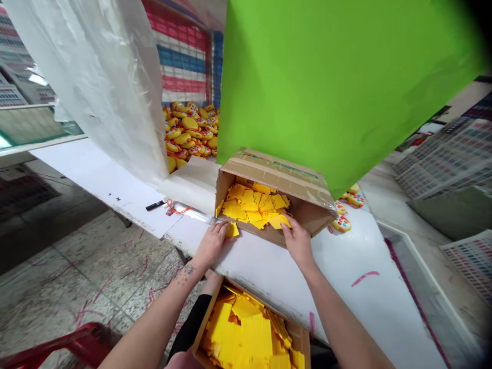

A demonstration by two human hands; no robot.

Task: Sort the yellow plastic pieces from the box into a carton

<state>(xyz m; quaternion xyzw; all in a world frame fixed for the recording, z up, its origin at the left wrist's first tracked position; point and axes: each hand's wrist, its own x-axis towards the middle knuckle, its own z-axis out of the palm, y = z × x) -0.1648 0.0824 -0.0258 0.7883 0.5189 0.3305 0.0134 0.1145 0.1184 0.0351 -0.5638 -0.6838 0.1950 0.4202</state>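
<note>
On the white table (269,269), a cardboard box (277,174) lies on its side, its opening toward me, with many yellow pieces (249,205) inside. My left hand (213,242) is closed on a small yellow piece (232,230) at the box's lower left corner. Just inside the opening's lower edge, my right hand (298,241) pinches another yellow piece (279,221). A second cardboard box (303,341), filled with yellow pieces (246,328), is below the table edge, between my forearms.
A tall green panel (326,92) stands behind the box. Yellow round items (190,128) are piled behind a white plastic sheet (103,87). A black marker (155,205) and an orange cord (177,209) lie at left. A red stool (77,343) is at lower left.
</note>
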